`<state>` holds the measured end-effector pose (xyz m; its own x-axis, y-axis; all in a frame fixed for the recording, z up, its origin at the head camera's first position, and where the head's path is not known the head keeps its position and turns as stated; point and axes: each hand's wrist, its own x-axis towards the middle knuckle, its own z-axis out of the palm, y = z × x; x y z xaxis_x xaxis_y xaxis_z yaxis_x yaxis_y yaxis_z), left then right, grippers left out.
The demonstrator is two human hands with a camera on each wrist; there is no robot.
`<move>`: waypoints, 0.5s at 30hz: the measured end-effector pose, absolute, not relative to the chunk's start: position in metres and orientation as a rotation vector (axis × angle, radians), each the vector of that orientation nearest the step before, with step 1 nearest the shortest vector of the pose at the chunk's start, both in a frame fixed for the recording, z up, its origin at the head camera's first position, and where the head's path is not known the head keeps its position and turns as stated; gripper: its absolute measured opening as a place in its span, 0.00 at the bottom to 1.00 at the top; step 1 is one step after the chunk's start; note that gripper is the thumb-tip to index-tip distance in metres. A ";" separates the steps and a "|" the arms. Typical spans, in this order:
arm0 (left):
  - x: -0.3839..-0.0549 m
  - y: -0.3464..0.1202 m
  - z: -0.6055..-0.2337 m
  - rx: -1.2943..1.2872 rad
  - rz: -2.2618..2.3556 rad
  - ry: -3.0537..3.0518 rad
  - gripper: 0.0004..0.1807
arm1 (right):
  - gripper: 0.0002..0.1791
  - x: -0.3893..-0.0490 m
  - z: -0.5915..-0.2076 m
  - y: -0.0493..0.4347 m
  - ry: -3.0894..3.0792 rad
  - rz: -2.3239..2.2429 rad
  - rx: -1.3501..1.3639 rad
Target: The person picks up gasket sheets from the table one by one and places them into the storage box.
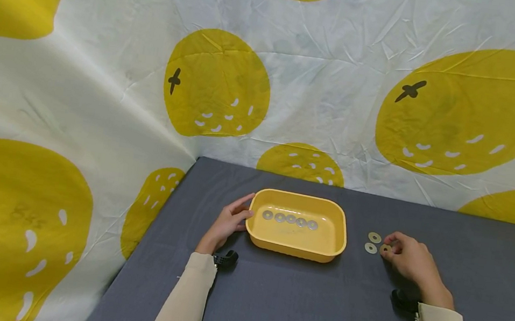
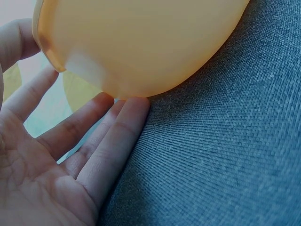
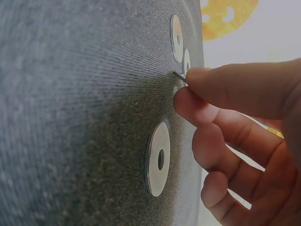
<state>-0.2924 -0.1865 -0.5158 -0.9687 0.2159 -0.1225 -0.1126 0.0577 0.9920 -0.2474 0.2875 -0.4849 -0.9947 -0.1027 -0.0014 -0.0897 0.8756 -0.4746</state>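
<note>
My left hand [image 1: 228, 223] holds the left end of a yellow plastic tray [image 1: 292, 249], thumb at the rim and fingers against the outer wall; the left wrist view shows fingertips [image 2: 136, 104] low on that wall. Inside the tray several flat metal washers [image 1: 291, 219] form a row. To the right, my right hand [image 1: 412, 261] pinches a washer [image 3: 178, 76] between thumb and forefinger, seen edge-on close over the cloth in the right wrist view. Other washers [image 3: 158, 160] lie flat beside and beyond the fingertips, two of them left of the hand in the head view.
A dark grey cloth [image 1: 287, 305] covers the table. Behind it and along the left hangs a white curtain [image 1: 314, 103] printed with yellow fruit. Both wrists wear black straps [image 1: 226, 259], below beige sleeves [image 1: 185, 297].
</note>
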 end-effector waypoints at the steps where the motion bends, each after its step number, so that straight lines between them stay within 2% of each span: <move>1: -0.292 -0.187 -0.516 0.106 2.003 2.096 0.28 | 0.13 -0.247 -0.485 0.287 3.021 -0.764 -0.156; 15: -0.293 -0.187 -0.516 0.094 2.003 2.094 0.29 | 0.16 -0.245 -0.479 0.286 3.033 -0.850 -0.091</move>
<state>-0.2929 -0.1865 -0.5165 -0.9687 0.2120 -0.1291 -0.1196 0.0571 0.9912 -0.2452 0.2859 -0.4792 -0.9983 -0.0529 0.0250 -0.0582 0.8528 -0.5190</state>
